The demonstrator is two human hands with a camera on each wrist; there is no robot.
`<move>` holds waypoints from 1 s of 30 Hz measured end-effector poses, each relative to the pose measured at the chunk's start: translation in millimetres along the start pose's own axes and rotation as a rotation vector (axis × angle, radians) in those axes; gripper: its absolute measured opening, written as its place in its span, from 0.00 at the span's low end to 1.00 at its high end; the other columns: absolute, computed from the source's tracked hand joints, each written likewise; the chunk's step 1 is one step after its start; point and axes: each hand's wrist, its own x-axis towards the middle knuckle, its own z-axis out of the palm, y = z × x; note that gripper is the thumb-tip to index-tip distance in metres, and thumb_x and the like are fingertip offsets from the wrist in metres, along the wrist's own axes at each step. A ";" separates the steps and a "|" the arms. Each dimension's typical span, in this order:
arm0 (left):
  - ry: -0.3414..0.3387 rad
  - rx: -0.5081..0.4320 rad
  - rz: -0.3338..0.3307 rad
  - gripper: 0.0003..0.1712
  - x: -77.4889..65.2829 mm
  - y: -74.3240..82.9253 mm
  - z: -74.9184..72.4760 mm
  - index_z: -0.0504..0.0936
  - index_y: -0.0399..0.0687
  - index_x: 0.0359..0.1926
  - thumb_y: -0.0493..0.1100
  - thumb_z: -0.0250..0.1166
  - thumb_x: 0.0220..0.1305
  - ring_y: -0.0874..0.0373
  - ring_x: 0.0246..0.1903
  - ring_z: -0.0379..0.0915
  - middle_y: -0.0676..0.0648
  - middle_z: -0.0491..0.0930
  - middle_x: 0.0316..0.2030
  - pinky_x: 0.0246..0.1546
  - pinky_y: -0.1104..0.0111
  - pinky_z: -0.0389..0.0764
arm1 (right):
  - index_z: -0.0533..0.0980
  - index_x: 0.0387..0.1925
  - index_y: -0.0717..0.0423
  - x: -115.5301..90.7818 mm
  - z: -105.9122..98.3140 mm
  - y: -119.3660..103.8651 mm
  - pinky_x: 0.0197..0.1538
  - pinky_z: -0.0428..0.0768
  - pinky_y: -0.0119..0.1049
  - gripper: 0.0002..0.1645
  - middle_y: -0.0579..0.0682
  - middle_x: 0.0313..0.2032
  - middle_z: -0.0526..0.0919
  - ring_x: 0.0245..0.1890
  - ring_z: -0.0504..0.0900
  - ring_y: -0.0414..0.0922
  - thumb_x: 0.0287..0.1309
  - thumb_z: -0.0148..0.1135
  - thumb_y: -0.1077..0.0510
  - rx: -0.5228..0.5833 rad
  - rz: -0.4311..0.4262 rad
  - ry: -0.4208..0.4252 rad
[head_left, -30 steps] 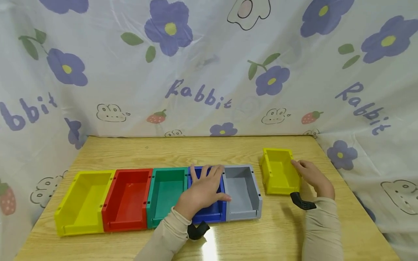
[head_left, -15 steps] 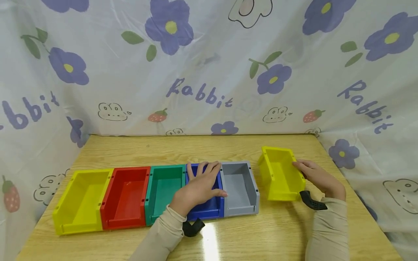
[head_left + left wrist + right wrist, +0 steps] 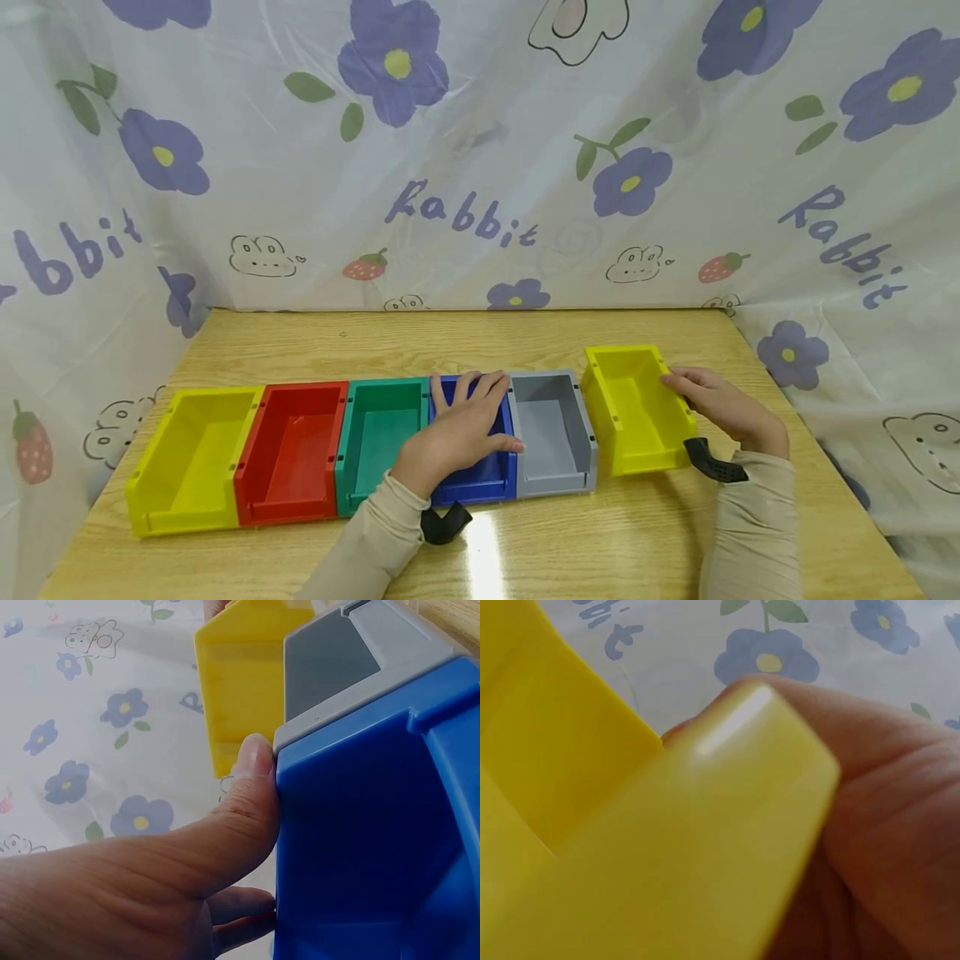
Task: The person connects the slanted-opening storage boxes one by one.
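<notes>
In the head view my right hand (image 3: 729,410) grips the right wall of a yellow storage bin (image 3: 637,412), thumb on the inner side. This bin is slightly tilted, apparently just off the table, close to the right side of the grey bin (image 3: 551,433). My left hand (image 3: 459,440) rests with fingers spread over the blue bin (image 3: 487,482), which stands against the grey one. In the left wrist view its thumb lies at the edge where the blue bin (image 3: 360,825) meets the grey bin (image 3: 330,664). The right wrist view shows the yellow bin wall (image 3: 690,840) hiding most of the fingers.
Left of the blue bin, a green bin (image 3: 386,442), a red bin (image 3: 296,450) and another yellow bin (image 3: 198,458) continue the row, side by side. They stand on a wooden table (image 3: 570,550). A flowered curtain (image 3: 465,150) hangs behind and at both sides.
The right hand first lifted and tilted the yellow bin, then brought it left, nearer the grey bin. The left hand has stayed on the blue bin.
</notes>
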 end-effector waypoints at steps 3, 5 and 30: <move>0.003 0.009 0.000 0.54 -0.2 0.7 0.6 0.55 0.49 0.83 0.62 0.69 0.66 0.40 0.82 0.41 0.47 0.52 0.83 0.73 0.26 0.23 | 0.75 0.59 0.70 0.4 1.2 -0.1 0.50 0.80 0.33 0.32 0.55 0.46 0.82 0.44 0.81 0.42 0.83 0.45 0.44 -0.007 0.015 0.003; 0.007 0.018 -0.002 0.54 -1.1 1.5 0.0 0.55 0.49 0.83 0.63 0.69 0.66 0.40 0.82 0.42 0.47 0.53 0.82 0.73 0.26 0.25 | 0.74 0.61 0.70 1.6 2.3 -0.9 0.51 0.81 0.33 0.33 0.57 0.48 0.83 0.45 0.82 0.43 0.82 0.46 0.43 -0.007 0.031 -0.009; 0.065 0.336 0.064 0.48 55.6 99.6 22.6 0.68 0.55 0.78 0.73 0.62 0.64 0.48 0.76 0.59 0.52 0.66 0.77 0.78 0.32 0.43 | 0.76 0.40 0.61 8.1 12.5 -11.1 0.35 0.76 0.36 0.22 0.48 0.26 0.71 0.26 0.70 0.42 0.79 0.54 0.45 -0.084 0.135 -0.185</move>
